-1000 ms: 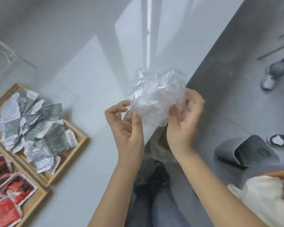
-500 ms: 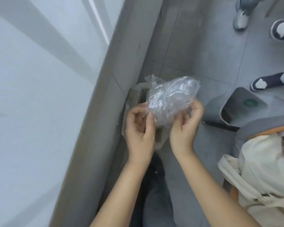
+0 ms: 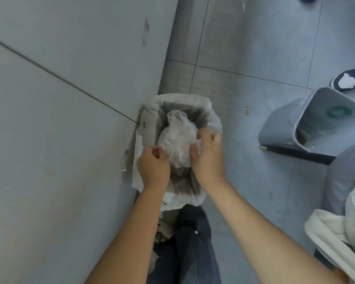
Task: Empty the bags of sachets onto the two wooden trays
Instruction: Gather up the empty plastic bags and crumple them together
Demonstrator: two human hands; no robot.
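A crumpled clear plastic bag [image 3: 177, 140] hangs over the mouth of a small bin lined with a white liner [image 3: 150, 113], which stands on the floor against the table's side. My left hand [image 3: 154, 167] has its fingers curled at the bag's left edge and pinches it. My right hand [image 3: 208, 158] curls round the bag's right side, thumb and fingers on the plastic. No sachets show inside the bag. The two wooden trays are out of view.
The grey table top [image 3: 59, 119] fills the left half. To the right on the tiled floor [image 3: 244, 48] lies a tipped grey bin [image 3: 279, 130], with a person's dark shoe [image 3: 348, 78] beyond it. A cream cloth bag [image 3: 336, 232] sits at the lower right. My jeans-clad legs [image 3: 193, 242] are below.
My view swung right and down from the table and trays to the floor. Both hands carried the crumpled bag down over the lined bin.
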